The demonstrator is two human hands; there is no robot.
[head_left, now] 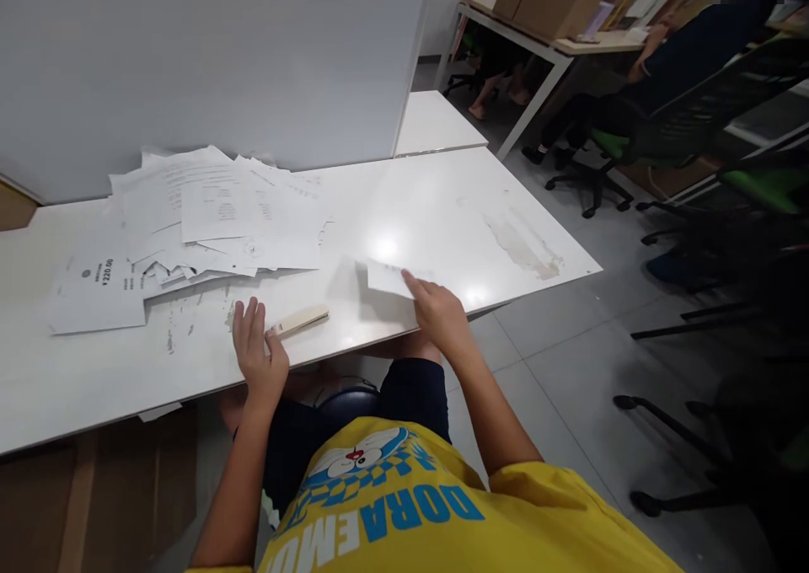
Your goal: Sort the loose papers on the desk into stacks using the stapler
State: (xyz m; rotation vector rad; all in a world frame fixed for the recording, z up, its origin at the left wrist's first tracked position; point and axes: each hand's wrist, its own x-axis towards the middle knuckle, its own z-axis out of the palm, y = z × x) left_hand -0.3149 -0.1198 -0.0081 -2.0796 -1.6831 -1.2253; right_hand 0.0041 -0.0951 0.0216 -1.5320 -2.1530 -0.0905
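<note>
The left hand (259, 358) was empty, its fingers extended; whether its thumb touched the stapler (307, 318) could not be told. The right hand (441, 313) pinched a slip (387, 279) just above the white table (404, 198), near its front edge. A light grip at the margin seemed best, keeping the paper uncreased. Counted: one stapler, between the hands; one slip held; beyond, one pile (215, 190), its overlapping sheets uncountable; farther off, one wooden-topped desk (600, 47).
</note>
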